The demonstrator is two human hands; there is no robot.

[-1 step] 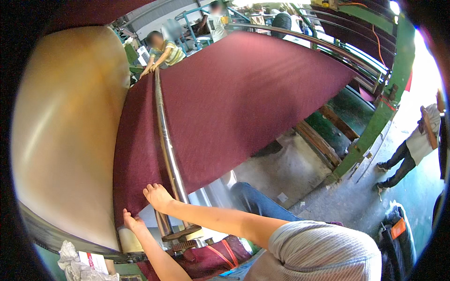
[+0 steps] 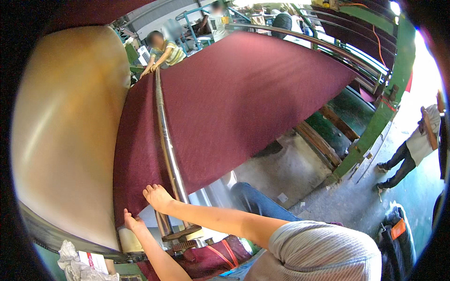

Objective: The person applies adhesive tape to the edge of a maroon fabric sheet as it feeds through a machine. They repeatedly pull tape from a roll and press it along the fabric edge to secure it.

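Note:
A wide sheet of dark red fabric (image 2: 243, 93) runs from the far rollers over a shiny metal bar (image 2: 168, 140) and down to a large tan roller (image 2: 70, 131) on the left. My right hand (image 2: 158, 198) has its fingers curled over the fabric's near edge, just left of the bar. Lower and further left, my left hand (image 2: 134, 223) pinches the same edge beside the big roller. The fabric hides part of the fingertips on both hands.
A co-worker (image 2: 164, 51) has both hands on the fabric at the bar's far end. Gears (image 2: 187, 244) sit beneath the bar's near end. A green frame post (image 2: 375, 126) and wooden beams (image 2: 318, 140) stand right. Another person (image 2: 417, 140) stands at far right.

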